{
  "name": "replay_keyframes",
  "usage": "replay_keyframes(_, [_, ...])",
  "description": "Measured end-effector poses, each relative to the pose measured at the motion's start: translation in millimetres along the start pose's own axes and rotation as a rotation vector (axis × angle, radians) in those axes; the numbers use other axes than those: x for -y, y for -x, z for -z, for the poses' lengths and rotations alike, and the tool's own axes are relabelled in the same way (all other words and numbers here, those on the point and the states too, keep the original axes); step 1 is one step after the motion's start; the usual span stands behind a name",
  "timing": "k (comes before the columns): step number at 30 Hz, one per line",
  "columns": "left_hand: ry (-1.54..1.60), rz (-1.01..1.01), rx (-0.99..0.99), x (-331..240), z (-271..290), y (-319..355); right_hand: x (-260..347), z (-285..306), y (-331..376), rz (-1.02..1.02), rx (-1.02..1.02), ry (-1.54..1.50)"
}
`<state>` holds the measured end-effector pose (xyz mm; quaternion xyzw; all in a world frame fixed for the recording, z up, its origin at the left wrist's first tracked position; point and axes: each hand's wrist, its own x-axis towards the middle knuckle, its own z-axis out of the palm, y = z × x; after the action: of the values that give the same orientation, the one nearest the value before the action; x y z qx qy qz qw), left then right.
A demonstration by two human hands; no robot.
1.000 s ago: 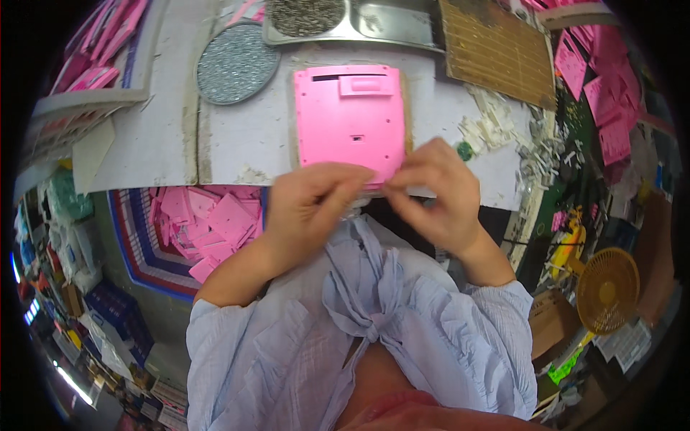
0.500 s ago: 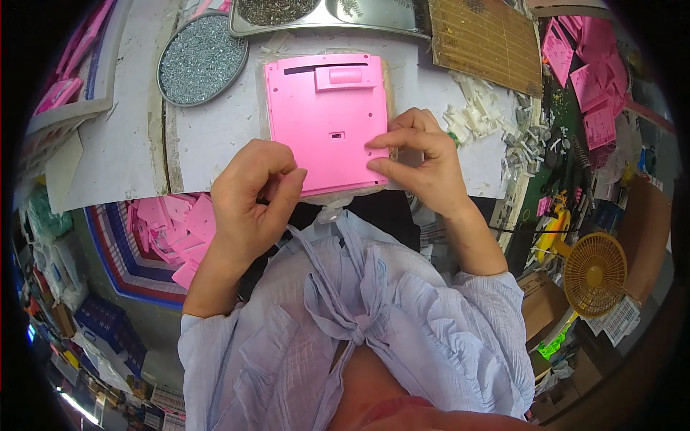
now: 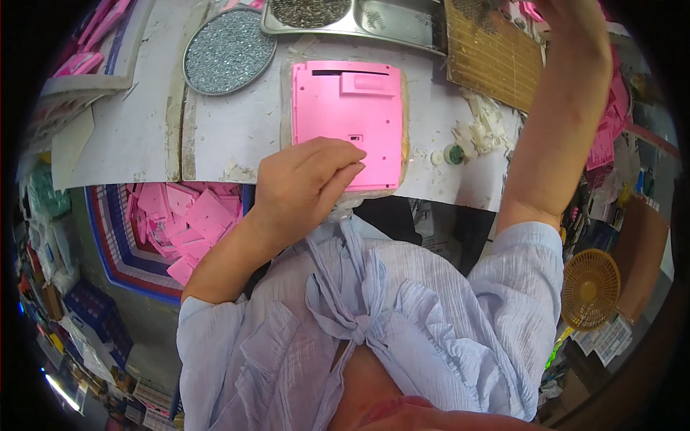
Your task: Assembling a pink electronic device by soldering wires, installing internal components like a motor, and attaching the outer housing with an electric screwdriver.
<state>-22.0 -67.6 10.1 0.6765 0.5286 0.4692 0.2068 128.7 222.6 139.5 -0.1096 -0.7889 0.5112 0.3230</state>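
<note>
Pink panel (image 3: 330, 104) is lying at twelve o'clock on a pad (image 3: 406, 136) atop the tabletop (image 3: 237, 136), best steadied lightly by the left hand (image 3: 298, 187), narrow-fingered at its seven o'clock, while the right hand (image 3: 571, 13), grip impossible to tell, is partly showing at two o'clock.

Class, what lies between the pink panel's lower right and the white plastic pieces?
The plastic-wrapped pad's edge, then a small white disc and a green round piece, in the head view.
</note>
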Motion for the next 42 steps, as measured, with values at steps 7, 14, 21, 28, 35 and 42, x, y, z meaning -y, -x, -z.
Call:
replay_keyframes(7, [0.049, 0.022, -0.004, 7.6, -5.7, 3.1, 15.5, -82.5, 81.3, 0.019, 0.137, -0.535])
replay_keyframes(14, [0.083, 0.074, -0.005, 8.9, -6.9, 0.5, 39.4, -123.5, 111.4, -0.028, -0.089, -0.576])
replay_keyframes(21, [-0.026, 0.004, 0.03, 20.9, -1.6, 1.3, 37.1, -140.8, 108.6, -0.118, -0.175, -0.599])
replay_keyframes(28, [-0.679, 0.047, -0.161, 113.5, 81.7, -49.4, 19.4, -120.8, 116.0, -0.076, -0.224, -0.526])
replay_keyframes(35, [-0.668, 0.095, -0.14, 137.9, 89.4, -57.1, 30.6, -107.0, 145.5, -0.085, -0.277, -0.475])
replay_keyframes(42, [-0.595, 0.084, -0.24, 149.2, 97.1, -55.7, 43.6, -115.3, 174.5, -0.143, -0.307, -0.522])
